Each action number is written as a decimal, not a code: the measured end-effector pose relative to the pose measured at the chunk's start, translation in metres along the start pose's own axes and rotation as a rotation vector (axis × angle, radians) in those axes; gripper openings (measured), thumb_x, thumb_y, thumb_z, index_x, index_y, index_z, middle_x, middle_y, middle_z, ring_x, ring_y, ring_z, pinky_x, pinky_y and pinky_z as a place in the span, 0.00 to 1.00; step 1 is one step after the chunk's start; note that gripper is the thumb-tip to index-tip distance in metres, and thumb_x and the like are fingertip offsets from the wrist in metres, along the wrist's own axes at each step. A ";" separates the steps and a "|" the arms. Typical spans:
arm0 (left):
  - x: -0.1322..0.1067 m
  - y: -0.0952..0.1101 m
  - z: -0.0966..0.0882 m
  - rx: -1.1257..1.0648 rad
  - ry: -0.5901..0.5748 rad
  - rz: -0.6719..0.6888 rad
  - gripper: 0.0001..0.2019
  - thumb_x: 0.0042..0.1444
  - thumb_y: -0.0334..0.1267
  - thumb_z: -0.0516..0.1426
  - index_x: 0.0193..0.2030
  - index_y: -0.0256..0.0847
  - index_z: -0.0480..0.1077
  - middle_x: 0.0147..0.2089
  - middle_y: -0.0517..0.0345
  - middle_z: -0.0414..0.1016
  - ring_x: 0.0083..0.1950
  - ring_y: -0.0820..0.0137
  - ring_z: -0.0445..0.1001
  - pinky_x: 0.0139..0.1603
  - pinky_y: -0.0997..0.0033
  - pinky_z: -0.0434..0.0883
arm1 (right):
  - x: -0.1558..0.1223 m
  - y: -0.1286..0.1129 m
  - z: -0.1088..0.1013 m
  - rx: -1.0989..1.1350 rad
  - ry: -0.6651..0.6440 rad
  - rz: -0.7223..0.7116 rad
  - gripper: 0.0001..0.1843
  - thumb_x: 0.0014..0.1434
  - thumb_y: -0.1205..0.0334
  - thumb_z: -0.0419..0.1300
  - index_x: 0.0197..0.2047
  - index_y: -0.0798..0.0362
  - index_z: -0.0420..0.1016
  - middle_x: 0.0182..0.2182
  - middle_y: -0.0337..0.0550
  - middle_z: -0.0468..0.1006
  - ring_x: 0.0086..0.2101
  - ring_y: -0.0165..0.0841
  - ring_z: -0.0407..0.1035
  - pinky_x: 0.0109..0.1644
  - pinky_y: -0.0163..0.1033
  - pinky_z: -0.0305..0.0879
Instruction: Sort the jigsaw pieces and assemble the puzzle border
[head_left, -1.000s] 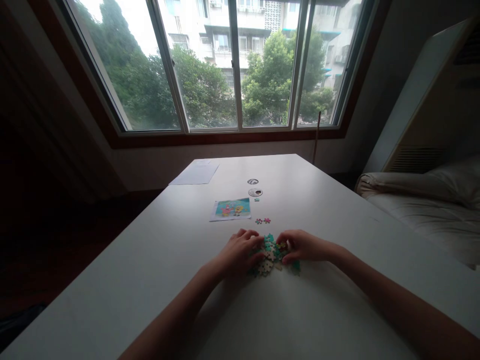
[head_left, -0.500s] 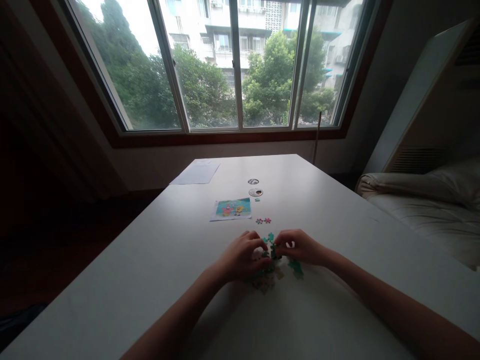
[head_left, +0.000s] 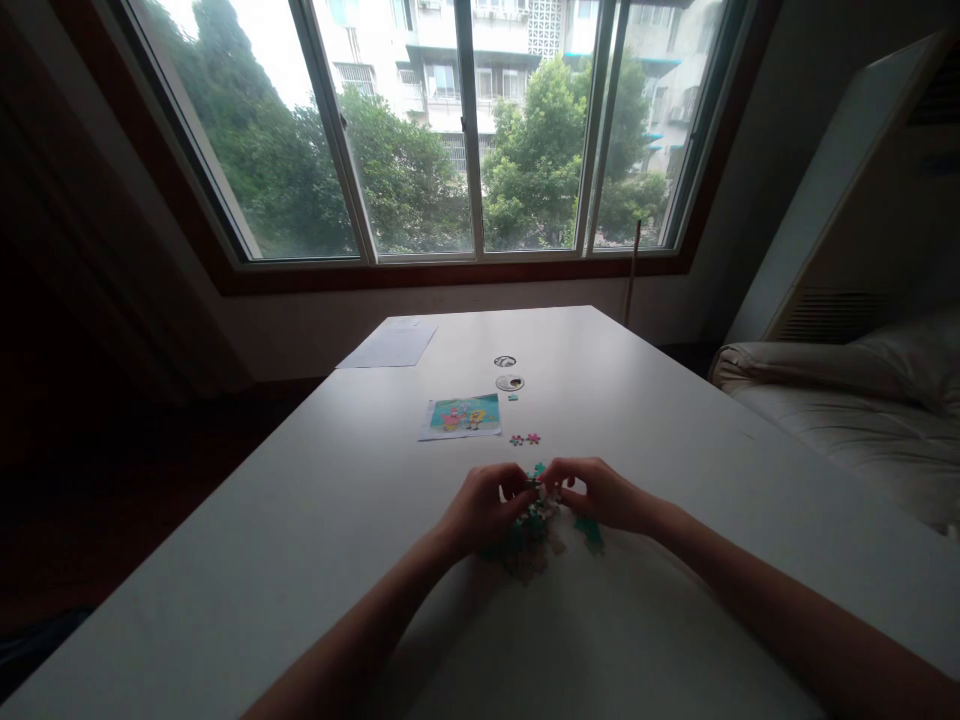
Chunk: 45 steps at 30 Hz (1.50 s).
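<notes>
A small heap of teal and pale jigsaw pieces (head_left: 534, 535) lies on the white table (head_left: 300, 520) in front of me. My left hand (head_left: 484, 508) and my right hand (head_left: 600, 495) meet just above the heap, fingertips pinched together on a clump of joined pieces (head_left: 541, 487) held between them. A single teal piece (head_left: 591, 530) lies under my right hand's wrist side.
Farther back lie a cartoon reference picture (head_left: 461, 415), two pink loose pieces (head_left: 525, 439), a tiny teal piece (head_left: 513, 397), two round lids (head_left: 508, 372) and a sheet of paper (head_left: 388, 345). A cushioned seat (head_left: 847, 400) stands at the right; windows behind.
My hands have drawn closer together and lifted a clump of pieces off the heap, where before they lay spread over the pieces on the table.
</notes>
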<state>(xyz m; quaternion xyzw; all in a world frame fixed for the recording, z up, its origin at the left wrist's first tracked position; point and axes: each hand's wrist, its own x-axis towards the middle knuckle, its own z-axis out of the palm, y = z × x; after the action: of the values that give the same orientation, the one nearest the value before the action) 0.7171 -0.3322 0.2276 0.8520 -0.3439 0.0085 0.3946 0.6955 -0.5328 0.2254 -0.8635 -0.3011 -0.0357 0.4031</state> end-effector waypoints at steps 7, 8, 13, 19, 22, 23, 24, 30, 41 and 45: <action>0.000 -0.006 -0.001 -0.022 -0.019 -0.037 0.06 0.50 0.35 0.55 0.32 0.37 0.72 0.24 0.62 0.72 0.25 0.75 0.67 0.28 0.79 0.63 | -0.001 -0.003 -0.005 -0.019 -0.056 -0.028 0.08 0.57 0.64 0.53 0.37 0.52 0.73 0.30 0.39 0.76 0.30 0.28 0.68 0.35 0.32 0.63; 0.000 -0.007 -0.001 -0.018 -0.019 -0.043 0.06 0.50 0.35 0.55 0.33 0.37 0.72 0.24 0.62 0.72 0.25 0.75 0.67 0.28 0.79 0.63 | -0.001 -0.004 -0.006 -0.029 -0.072 -0.032 0.08 0.57 0.64 0.53 0.37 0.52 0.73 0.30 0.39 0.76 0.29 0.27 0.68 0.34 0.32 0.63; 0.000 -0.007 -0.002 0.017 0.007 -0.027 0.06 0.51 0.36 0.55 0.32 0.38 0.73 0.26 0.61 0.73 0.27 0.74 0.68 0.29 0.78 0.63 | -0.003 -0.006 -0.007 -0.081 -0.107 -0.040 0.09 0.57 0.60 0.54 0.38 0.52 0.72 0.30 0.40 0.76 0.30 0.28 0.68 0.35 0.32 0.62; 0.001 -0.007 -0.001 0.007 -0.001 -0.007 0.07 0.52 0.35 0.54 0.32 0.38 0.73 0.26 0.61 0.73 0.27 0.75 0.67 0.29 0.78 0.63 | -0.003 -0.003 -0.006 -0.109 -0.017 -0.016 0.08 0.54 0.61 0.57 0.38 0.52 0.70 0.31 0.40 0.76 0.31 0.29 0.68 0.35 0.33 0.62; 0.001 -0.007 0.001 -0.030 -0.023 0.003 0.07 0.52 0.35 0.54 0.33 0.38 0.72 0.26 0.62 0.72 0.26 0.75 0.66 0.29 0.79 0.63 | -0.002 -0.004 -0.005 -0.142 0.048 -0.001 0.09 0.54 0.59 0.58 0.38 0.52 0.71 0.29 0.41 0.75 0.30 0.29 0.68 0.34 0.32 0.61; 0.001 -0.007 0.002 -0.039 -0.028 0.012 0.07 0.52 0.35 0.54 0.33 0.38 0.73 0.26 0.62 0.72 0.26 0.75 0.66 0.29 0.79 0.63 | -0.002 -0.004 -0.004 -0.140 0.063 -0.005 0.09 0.54 0.59 0.58 0.38 0.53 0.71 0.29 0.41 0.74 0.30 0.29 0.67 0.33 0.32 0.61; 0.000 -0.007 0.003 -0.047 -0.033 0.021 0.07 0.52 0.35 0.54 0.33 0.38 0.73 0.25 0.62 0.72 0.26 0.76 0.66 0.28 0.79 0.62 | -0.002 -0.005 -0.004 -0.131 0.073 -0.010 0.09 0.54 0.60 0.58 0.38 0.53 0.71 0.28 0.40 0.74 0.29 0.28 0.67 0.33 0.32 0.61; -0.001 -0.006 0.004 -0.069 -0.057 0.056 0.07 0.51 0.33 0.55 0.33 0.37 0.73 0.26 0.61 0.71 0.27 0.75 0.66 0.29 0.79 0.62 | 0.000 -0.008 0.004 -0.052 0.138 0.015 0.07 0.54 0.59 0.58 0.32 0.54 0.72 0.26 0.39 0.74 0.28 0.28 0.67 0.32 0.32 0.62; 0.000 -0.004 -0.001 -0.086 -0.009 0.052 0.06 0.51 0.34 0.55 0.31 0.37 0.74 0.27 0.59 0.71 0.28 0.74 0.66 0.30 0.77 0.62 | 0.002 -0.011 0.003 0.032 0.179 0.035 0.07 0.56 0.61 0.56 0.33 0.54 0.73 0.28 0.40 0.76 0.29 0.29 0.67 0.34 0.33 0.63; 0.000 -0.001 0.000 -0.170 -0.017 -0.005 0.09 0.52 0.39 0.55 0.30 0.36 0.73 0.25 0.59 0.72 0.26 0.75 0.64 0.27 0.78 0.60 | 0.002 -0.011 0.005 0.041 0.170 -0.002 0.07 0.55 0.60 0.57 0.33 0.54 0.74 0.29 0.40 0.76 0.30 0.29 0.68 0.34 0.33 0.63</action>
<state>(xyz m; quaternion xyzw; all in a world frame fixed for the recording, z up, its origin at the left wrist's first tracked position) 0.7173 -0.3319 0.2267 0.8163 -0.3444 -0.0289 0.4627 0.6901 -0.5229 0.2305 -0.8485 -0.2673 -0.1032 0.4449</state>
